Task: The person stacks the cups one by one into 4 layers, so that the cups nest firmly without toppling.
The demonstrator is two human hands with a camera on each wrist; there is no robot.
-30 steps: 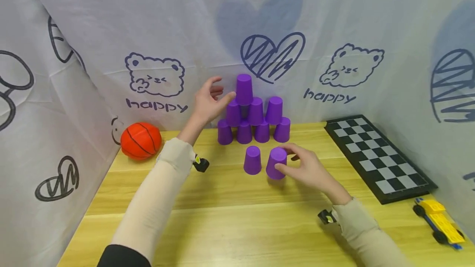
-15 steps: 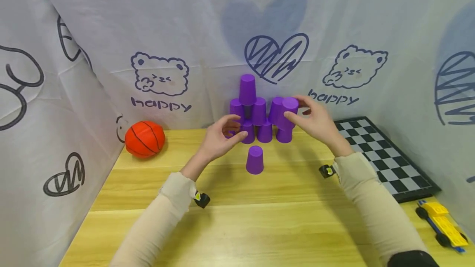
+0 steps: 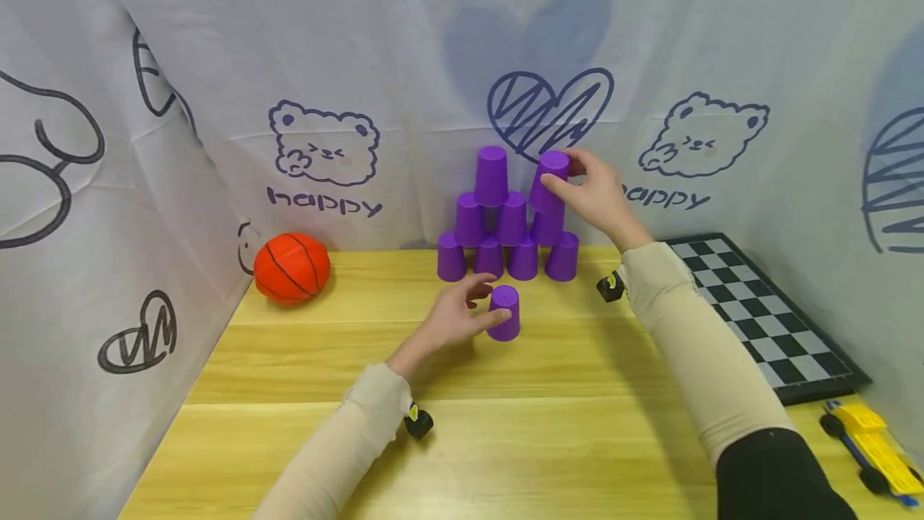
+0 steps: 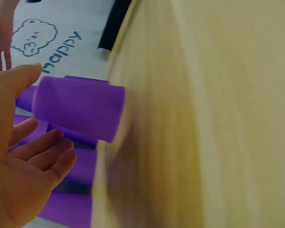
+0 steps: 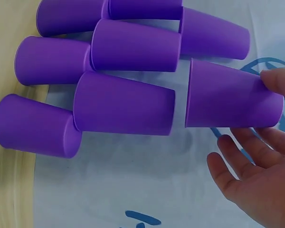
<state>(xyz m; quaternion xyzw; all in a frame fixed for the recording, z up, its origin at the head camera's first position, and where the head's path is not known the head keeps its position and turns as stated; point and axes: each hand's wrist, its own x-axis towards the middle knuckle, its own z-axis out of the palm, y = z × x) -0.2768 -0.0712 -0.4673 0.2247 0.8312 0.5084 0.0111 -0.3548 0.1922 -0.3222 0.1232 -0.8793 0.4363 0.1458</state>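
Note:
Several purple cups stand upside down in a stepped stack against the back cloth: several along the bottom, three in the middle row, and a single cup (image 3: 492,176) on top at the left. My right hand (image 3: 597,197) grips another purple cup (image 5: 232,97) between thumb and fingers, mouth down. A narrow gap separates it from the right-hand middle-row cup (image 5: 126,104) in the right wrist view. In front of the stack, one purple cup (image 4: 80,107) stands mouth down on the table. My left hand (image 3: 456,313) is around its left side, thumb and loosely bent fingers spread on either side.
An orange-red toy basketball (image 3: 292,268) lies at the back left of the wooden table (image 3: 505,440). On the right are a black-and-white checkered board (image 3: 765,311) and a yellow toy car (image 3: 877,448). Printed white cloth (image 3: 426,38) encloses the back and sides.
My right hand has picked up a cup from the table and carried it up to the stack's right side. My left hand has come down from the top cup to the lone front cup.

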